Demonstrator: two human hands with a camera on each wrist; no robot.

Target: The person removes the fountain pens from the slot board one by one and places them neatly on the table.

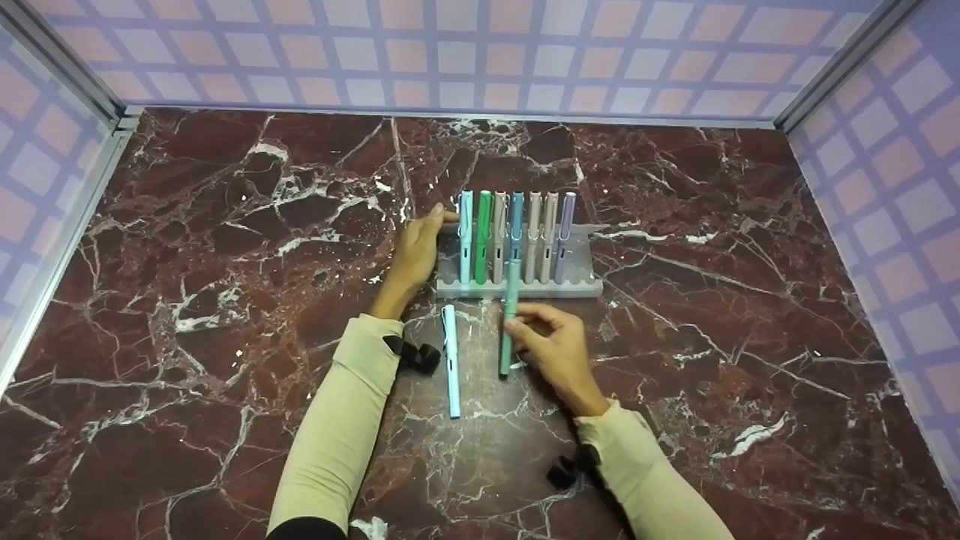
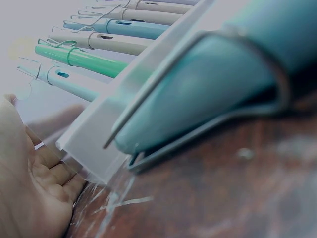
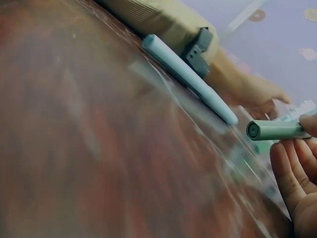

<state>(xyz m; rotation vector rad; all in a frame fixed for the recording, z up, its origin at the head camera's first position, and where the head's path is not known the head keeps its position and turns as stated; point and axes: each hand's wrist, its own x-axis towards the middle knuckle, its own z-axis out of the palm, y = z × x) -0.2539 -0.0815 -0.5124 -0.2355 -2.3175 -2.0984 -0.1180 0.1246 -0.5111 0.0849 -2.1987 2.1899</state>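
My right hand (image 1: 559, 349) pinches a pale green pen (image 1: 505, 352) between thumb and fingers, in front of a clear pen rack (image 1: 525, 289). The pen's upper end overlaps the rack's front lip in the head view; whether it touches is unclear. Along the rack's left side, my left hand (image 1: 418, 247) grips the edge, its fingers showing through the clear plastic in the left wrist view. A light blue pen (image 1: 451, 367) lies on the table between my forearms, its clip (image 2: 163, 84) large in the left wrist view.
Several capped pens lean side by side in the rack, among them a green pen (image 1: 483, 236), a blue pen (image 1: 517, 225) and a purple pen (image 1: 566, 236). Checked panels (image 1: 465, 56) border the dark red marbled table (image 1: 225, 337) at the back and sides.
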